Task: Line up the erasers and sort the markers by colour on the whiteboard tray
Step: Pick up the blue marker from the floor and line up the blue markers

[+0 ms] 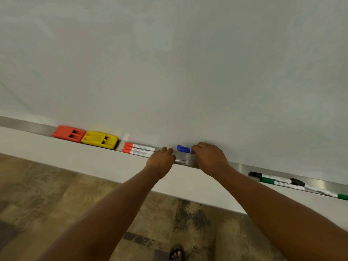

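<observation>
A red eraser [68, 134] and a yellow eraser [99, 139] lie side by side at the left of the metal tray [243, 167]. Three red-capped markers [138, 148] lie together just right of them. My left hand [162, 160] is closed around the end of a white-barrelled marker [181, 161] lying on the tray; its cap is hidden. My right hand [209, 157] holds a blue-capped marker [183, 148] against the board's foot, with only the cap end showing. Black-capped and green-capped markers [278, 180] lie mixed farther right.
The whiteboard [169, 63] rises behind the tray. Below runs a white ledge [75, 159], then a mottled brown floor [47, 194]. A sandalled foot [176, 253] shows at the bottom edge.
</observation>
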